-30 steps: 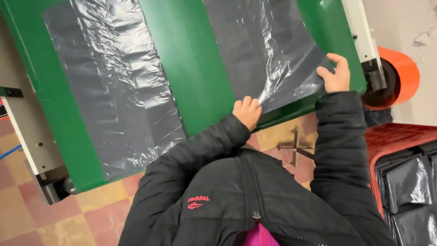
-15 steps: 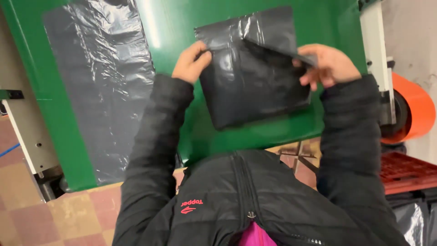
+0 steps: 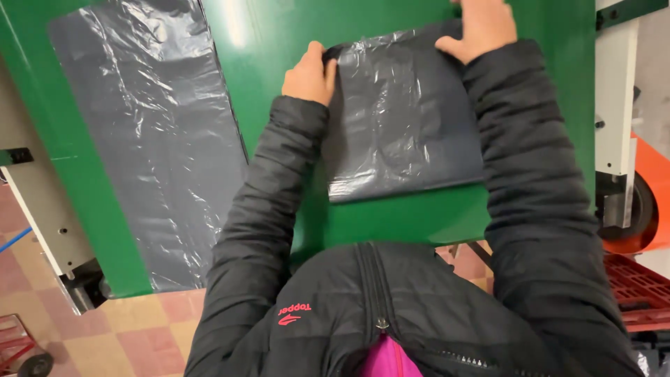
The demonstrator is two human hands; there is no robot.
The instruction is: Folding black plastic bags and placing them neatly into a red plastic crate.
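A folded dark grey plastic bag [image 3: 401, 126] lies flat on the green table [image 3: 279, 42], between my two black-sleeved arms. My left hand [image 3: 309, 73] grips the bag's far left corner, fingers curled over its edge. Flat on the far right corner rests my right hand [image 3: 481, 26], pressing the plastic down. A second grey plastic bag [image 3: 150, 132] lies spread out at full length on the left part of the table, apart from both hands.
A white machine frame [image 3: 614, 105] and an orange roll [image 3: 645, 202] stand at the right edge. A red crate [image 3: 642, 290] sits low on the right. Another white frame [image 3: 42, 202] is at the left, over a tiled floor [image 3: 139, 335].
The right-hand bag went from lying spread out to folded over. Both hands moved from its near edge to the far edge and now hold the fold flat.
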